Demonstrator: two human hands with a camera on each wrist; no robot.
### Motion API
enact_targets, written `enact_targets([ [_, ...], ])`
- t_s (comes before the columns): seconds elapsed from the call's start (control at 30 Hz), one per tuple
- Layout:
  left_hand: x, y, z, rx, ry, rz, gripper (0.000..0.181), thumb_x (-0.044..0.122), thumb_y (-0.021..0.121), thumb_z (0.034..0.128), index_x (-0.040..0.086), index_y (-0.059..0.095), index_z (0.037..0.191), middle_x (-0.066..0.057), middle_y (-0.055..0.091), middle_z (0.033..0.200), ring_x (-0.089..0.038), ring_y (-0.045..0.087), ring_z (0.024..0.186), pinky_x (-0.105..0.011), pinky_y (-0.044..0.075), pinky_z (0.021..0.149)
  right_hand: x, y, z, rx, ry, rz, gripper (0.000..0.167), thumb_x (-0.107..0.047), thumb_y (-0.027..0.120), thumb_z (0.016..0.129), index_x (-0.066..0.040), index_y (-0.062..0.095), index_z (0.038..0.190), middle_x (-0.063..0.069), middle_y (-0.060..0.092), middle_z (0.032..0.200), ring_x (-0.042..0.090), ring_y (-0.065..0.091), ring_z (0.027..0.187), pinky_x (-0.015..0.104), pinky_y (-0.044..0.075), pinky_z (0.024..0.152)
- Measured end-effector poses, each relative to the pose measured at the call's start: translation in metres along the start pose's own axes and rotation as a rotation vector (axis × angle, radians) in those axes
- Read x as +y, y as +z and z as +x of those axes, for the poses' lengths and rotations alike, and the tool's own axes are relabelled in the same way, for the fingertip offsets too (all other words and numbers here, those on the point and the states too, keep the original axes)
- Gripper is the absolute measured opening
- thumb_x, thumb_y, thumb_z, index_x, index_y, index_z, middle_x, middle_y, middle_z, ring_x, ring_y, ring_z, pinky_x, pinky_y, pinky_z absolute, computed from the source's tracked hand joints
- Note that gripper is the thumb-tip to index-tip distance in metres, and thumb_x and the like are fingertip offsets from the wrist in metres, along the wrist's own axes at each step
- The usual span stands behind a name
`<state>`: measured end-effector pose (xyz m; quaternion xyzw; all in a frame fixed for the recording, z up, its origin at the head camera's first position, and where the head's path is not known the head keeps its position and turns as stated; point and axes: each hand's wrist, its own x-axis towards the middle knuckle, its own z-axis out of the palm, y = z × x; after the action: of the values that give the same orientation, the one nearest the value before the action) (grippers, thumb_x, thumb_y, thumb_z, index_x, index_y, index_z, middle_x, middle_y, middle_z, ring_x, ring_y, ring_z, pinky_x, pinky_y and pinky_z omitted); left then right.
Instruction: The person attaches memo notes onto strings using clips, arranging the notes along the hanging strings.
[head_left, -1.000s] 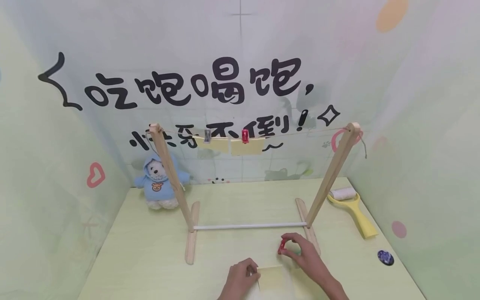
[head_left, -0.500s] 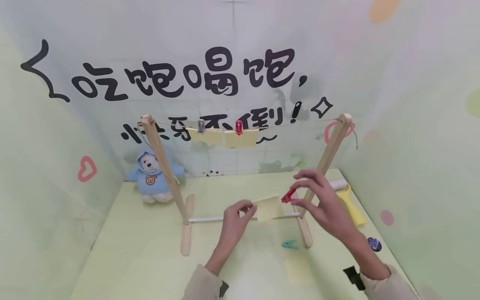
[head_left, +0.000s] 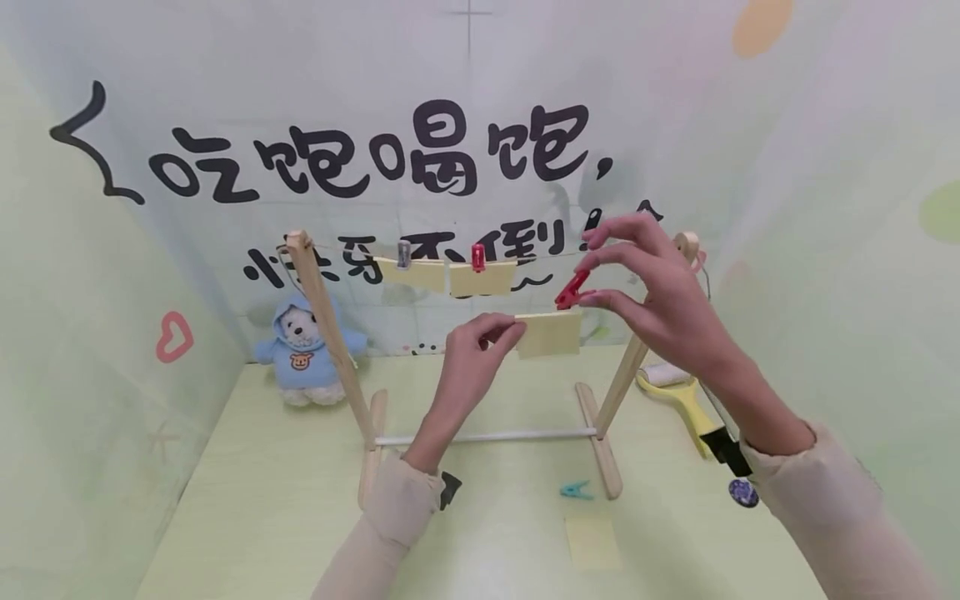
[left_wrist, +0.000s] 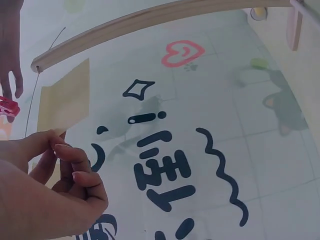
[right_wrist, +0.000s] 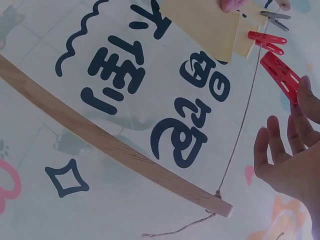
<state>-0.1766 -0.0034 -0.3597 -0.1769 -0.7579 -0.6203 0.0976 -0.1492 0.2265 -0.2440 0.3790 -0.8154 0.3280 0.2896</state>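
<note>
My left hand (head_left: 480, 354) pinches the left edge of a folded yellow paper (head_left: 549, 336), raised in front of the wooden stand and below its string (right_wrist: 243, 117). Just up and to the right of that paper, my right hand (head_left: 660, 292) pinches a red clothespin (head_left: 572, 292) between thumb and fingers; the clothespin is apart from the paper. On the string hang two yellow papers, one under a grey clothespin (head_left: 404, 254) and one under another red clothespin (head_left: 477, 257). Down on the table lie a teal clothespin (head_left: 577, 490) and a flat yellow paper (head_left: 592, 542).
The wooden stand has a left post (head_left: 330, 333), a right post (head_left: 626, 383) and a white crossbar (head_left: 487, 436). A plush bear (head_left: 307, 358) in blue sits behind the left post. At right are a yellow lint roller (head_left: 682, 400) and a dark round object (head_left: 743, 492).
Both hands have risen from the table toward the string, the left carrying the folded paper and the right the red clothespin. The teal clothespin and one paper stay on the table.
</note>
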Motion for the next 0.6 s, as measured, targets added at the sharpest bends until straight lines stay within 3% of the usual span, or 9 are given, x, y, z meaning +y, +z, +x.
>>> enact_targets([
  [0.07, 0.005, -0.003, 0.005, -0.013, 0.009, 0.003, 0.017, 0.015, 0.075, 0.1058, 0.003, 0.084, 0.115, -0.013, 0.076, 0.093, -0.012, 0.057, 0.079, -0.022, 0.043, 0.069, 0.000, -0.001, 0.008, -0.008, 0.009, -0.012, 0.037, 0.017, 0.088, 0.079, 0.007, 0.075, 0.112, 0.026, 0.059, 0.130, 0.017, 0.053, 0.133, 0.019, 0.041, 0.113],
  [0.33, 0.025, -0.002, 0.020, 0.005, 0.019, -0.062, 0.018, 0.017, 0.074, 0.1068, 0.002, 0.084, 0.110, -0.008, 0.065, 0.071, -0.012, 0.053, 0.062, -0.022, 0.039, 0.058, 0.003, -0.010, 0.035, 0.000, 0.013, -0.034, 0.031, 0.014, 0.088, 0.081, 0.011, 0.074, 0.109, 0.028, 0.061, 0.127, 0.012, 0.054, 0.131, 0.018, 0.043, 0.111],
  [0.6, 0.029, 0.002, 0.030, 0.036, 0.020, -0.177, 0.020, 0.014, 0.071, 0.1084, -0.003, 0.080, 0.113, 0.001, 0.062, 0.059, -0.008, 0.052, 0.045, -0.019, 0.041, 0.048, 0.014, -0.011, 0.060, -0.021, 0.060, 0.000, 0.026, 0.010, 0.088, 0.084, 0.011, 0.076, 0.106, 0.023, 0.062, 0.123, 0.003, 0.052, 0.125, 0.020, 0.043, 0.105],
])
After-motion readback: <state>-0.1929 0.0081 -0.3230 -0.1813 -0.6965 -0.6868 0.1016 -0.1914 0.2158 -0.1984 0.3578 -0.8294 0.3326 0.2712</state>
